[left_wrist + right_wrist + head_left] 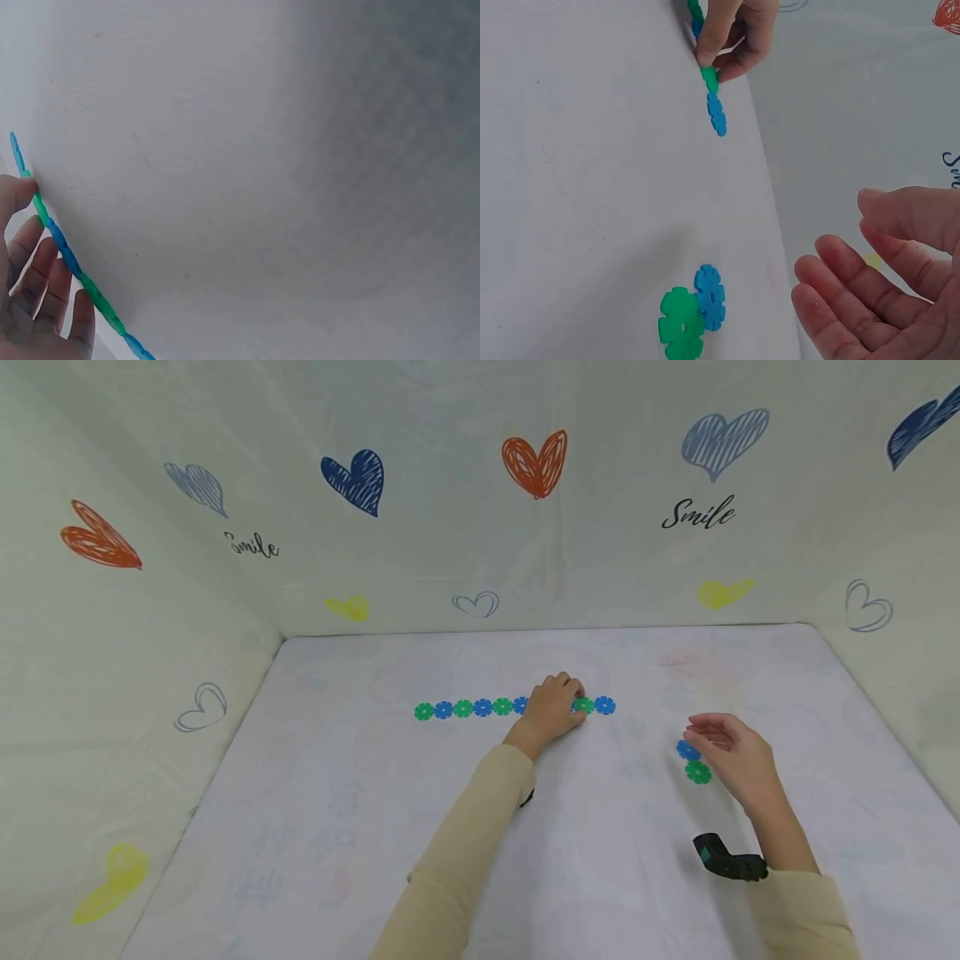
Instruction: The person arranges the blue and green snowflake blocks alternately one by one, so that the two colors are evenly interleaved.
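A straight row of green and blue flower-shaped plastic discs, joined edge to edge, lies across the white table. My left hand grips the row near its right end, thumb on the near side and fingers on the far side. Part of the row is hidden under that hand; a blue disc forms its right end. My right hand hovers with loosely bent fingers and nothing between them. Just below it lie a blue disc and a green disc, their edges touching; whether they are linked I cannot tell.
White fabric walls printed with hearts and words rise behind the table and at its sides. A black wrist device sits on my right wrist.
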